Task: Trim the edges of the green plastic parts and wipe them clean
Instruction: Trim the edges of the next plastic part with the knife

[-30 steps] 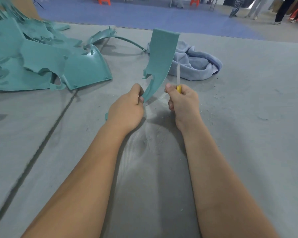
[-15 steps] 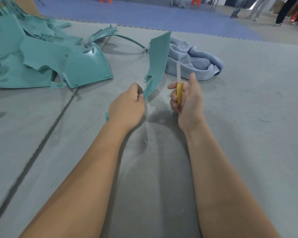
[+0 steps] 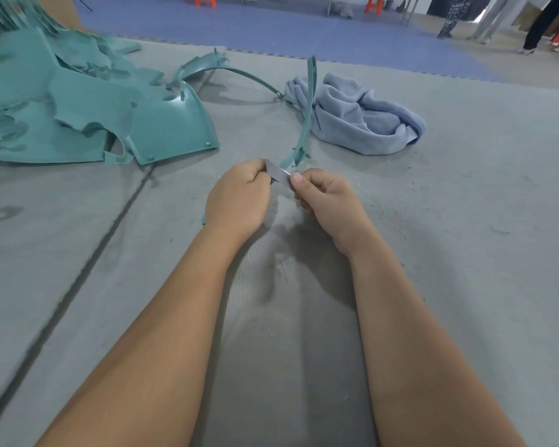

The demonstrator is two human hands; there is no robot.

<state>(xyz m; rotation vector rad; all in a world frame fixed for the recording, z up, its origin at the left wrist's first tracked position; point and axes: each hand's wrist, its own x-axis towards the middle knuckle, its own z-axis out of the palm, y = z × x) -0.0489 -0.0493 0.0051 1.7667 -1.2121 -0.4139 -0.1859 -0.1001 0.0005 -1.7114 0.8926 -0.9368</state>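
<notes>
- I see the left hand [image 3: 238, 196] gripping the lower end of the green plastic part [image 3: 308, 111], fingers curled round it.
- The part rises from the hands, edge-on to me, its long axis upright and bowed, its top above the grey cloth [image 3: 359, 119].
- The right hand [image 3: 328, 201] pinches a grey blade [image 3: 279, 175] laid across the part's base.
- I can read no writing anywhere.

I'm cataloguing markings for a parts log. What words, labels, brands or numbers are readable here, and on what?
None are readable.
Held green part: no text shows.
Green parts pile: no markings visible.
Blade: bare metal, no brand shows.
Grey-blue cloth: a small edge tag, too small to read.
</notes>
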